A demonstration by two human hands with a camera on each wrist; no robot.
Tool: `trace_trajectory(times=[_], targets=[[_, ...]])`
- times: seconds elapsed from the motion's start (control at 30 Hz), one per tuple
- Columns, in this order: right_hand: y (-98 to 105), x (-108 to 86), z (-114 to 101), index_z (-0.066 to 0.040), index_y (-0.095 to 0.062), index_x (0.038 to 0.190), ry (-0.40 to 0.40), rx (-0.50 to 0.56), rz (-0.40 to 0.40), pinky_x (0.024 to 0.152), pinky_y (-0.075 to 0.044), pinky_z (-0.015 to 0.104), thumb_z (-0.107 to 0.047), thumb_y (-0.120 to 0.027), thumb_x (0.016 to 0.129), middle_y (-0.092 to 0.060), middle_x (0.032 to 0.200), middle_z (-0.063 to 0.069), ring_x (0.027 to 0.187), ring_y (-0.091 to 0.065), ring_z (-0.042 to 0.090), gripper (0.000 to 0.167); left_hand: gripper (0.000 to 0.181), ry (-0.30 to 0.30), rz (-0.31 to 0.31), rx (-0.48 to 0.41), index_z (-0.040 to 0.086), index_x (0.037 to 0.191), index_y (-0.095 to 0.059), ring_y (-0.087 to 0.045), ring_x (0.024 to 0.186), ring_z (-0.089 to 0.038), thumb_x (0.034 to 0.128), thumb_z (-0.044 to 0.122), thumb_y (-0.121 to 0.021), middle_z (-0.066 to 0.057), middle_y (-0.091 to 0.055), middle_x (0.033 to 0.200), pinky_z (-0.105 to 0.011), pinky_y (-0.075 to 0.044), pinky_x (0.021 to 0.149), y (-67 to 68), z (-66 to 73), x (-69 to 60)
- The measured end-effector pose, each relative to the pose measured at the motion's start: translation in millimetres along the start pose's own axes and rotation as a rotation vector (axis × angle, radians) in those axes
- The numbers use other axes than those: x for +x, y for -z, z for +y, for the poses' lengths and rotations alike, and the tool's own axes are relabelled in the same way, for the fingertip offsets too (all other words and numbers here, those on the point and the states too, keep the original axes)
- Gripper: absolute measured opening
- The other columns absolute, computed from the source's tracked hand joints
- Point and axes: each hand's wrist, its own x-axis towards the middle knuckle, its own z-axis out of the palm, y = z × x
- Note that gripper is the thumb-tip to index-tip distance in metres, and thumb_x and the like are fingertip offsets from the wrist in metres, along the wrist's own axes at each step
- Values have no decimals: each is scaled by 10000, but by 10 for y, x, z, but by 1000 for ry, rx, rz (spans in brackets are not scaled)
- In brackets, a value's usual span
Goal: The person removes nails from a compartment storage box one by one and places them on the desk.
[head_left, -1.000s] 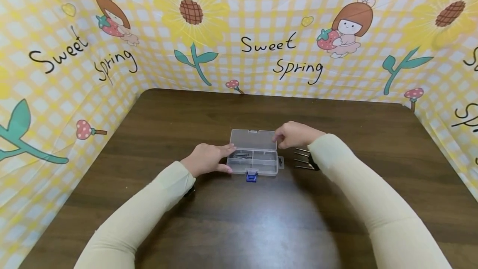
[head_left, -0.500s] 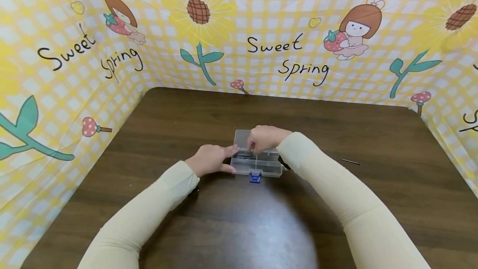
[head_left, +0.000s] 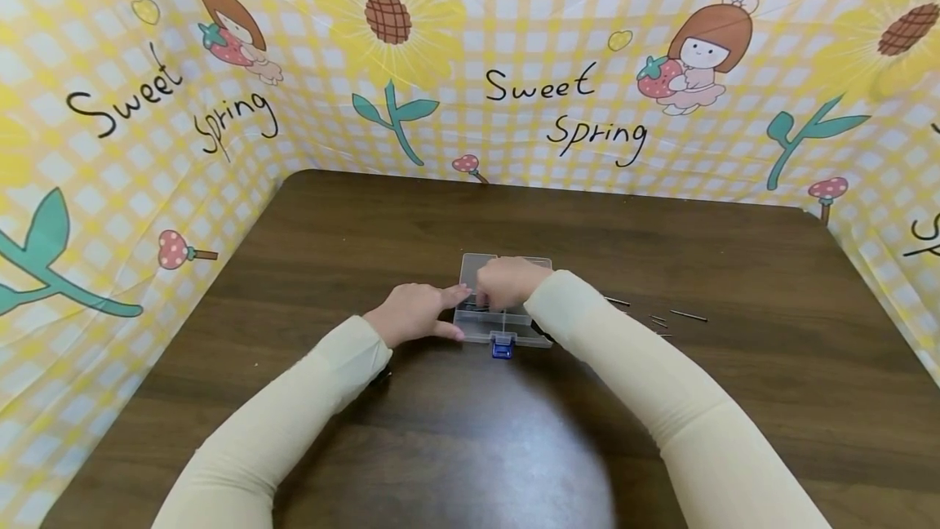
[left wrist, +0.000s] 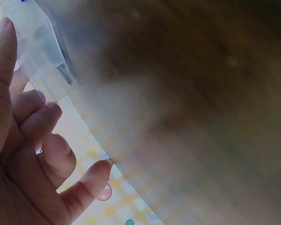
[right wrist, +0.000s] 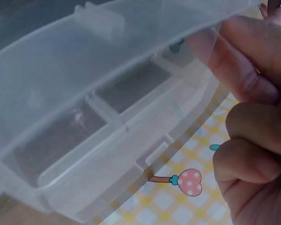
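Note:
A clear plastic compartment box (head_left: 517, 319) lies on the table with its lid (head_left: 472, 269) thrown back and its blue latch (head_left: 503, 348) toward me. My left hand (head_left: 413, 315) rests at the box's left end, index finger and thumb touching it, apart. Bent fingers of my right hand (head_left: 510, 280) reach down into the back-left compartment, where dark thin metal pieces lie. Whether those fingertips pinch anything is hidden. In the right wrist view, my right hand (right wrist: 257, 89) is behind the box's translucent wall (right wrist: 107, 28).
Right of the box lie several loose thin metal pins, nail-like: one long pin (head_left: 689, 315) farthest right, another long pin (head_left: 617, 300) by the sleeve, and smaller pins (head_left: 658, 321) between. A patterned cloth (head_left: 558, 47) stands behind the brown table (head_left: 367, 211).
My right hand has moved left from beside the lid and down into the back-left compartment. Its sleeve has uncovered several pins on the right. My left hand has kept its place.

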Motion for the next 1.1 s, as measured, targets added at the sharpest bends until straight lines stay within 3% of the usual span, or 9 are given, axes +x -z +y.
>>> trace_trajectory(times=[0.17, 0.33, 0.63, 0.83, 0.93, 1.1], targets=[[-31, 14, -19, -118, -720, 709, -4, -30, 36, 553, -388, 255, 21, -624, 848, -579, 665, -50, 584, -426, 104, 219, 748, -14, 17, 4, 110, 1406, -508, -677, 755, -211, 796, 504, -688, -39, -541, 1370, -312, -465, 503, -2, 7, 8], [-60, 28, -22, -157, -598, 589, -29, -17, 39, 509, -330, 233, 29, -621, 837, -474, 586, -74, 541, -387, 90, 311, 746, -14, 2, 5, 99, 1407, -503, -685, 877, -233, 805, 501, -683, -52, -547, 1363, -358, -516, 600, 3, 20, 16], [-55, 33, -34, -167, -555, 577, -84, -2, 34, 527, -359, 246, 18, -634, 820, -484, 596, -69, 557, -412, 94, 315, 742, -24, 21, 29, 104, 1398, -517, -683, 914, -248, 799, 509, -684, -60, -571, 1334, -385, -528, 638, -18, 19, 31], [-14, 7, -8, -163, -459, 547, -54, 31, 55, 503, -309, 252, 15, -572, 838, -389, 560, -49, 523, -333, 103, 359, 748, -32, 21, 37, 102, 1401, -513, -680, 931, -245, 797, 512, -680, -64, -573, 1332, -387, -530, 663, -18, 16, 33], [24, -17, 12, -128, -558, 590, -32, 39, 57, 526, -326, 250, 8, -573, 850, -426, 583, -44, 539, -353, 105, 293, 753, -25, 9, 37, 105, 1408, -504, -676, 949, -244, 801, 516, -675, -57, -549, 1359, -373, -525, 646, -10, 14, 29], [85, -65, 65, -91, -747, 830, -39, 104, 31, 620, -456, 256, -40, -592, 871, -629, 745, -30, 627, -511, 97, 169, 762, -2, -25, 12, 96, 1417, -487, -674, 948, -249, 807, 511, -677, -57, -510, 1395, -343, -504, 592, 19, 13, 15]])
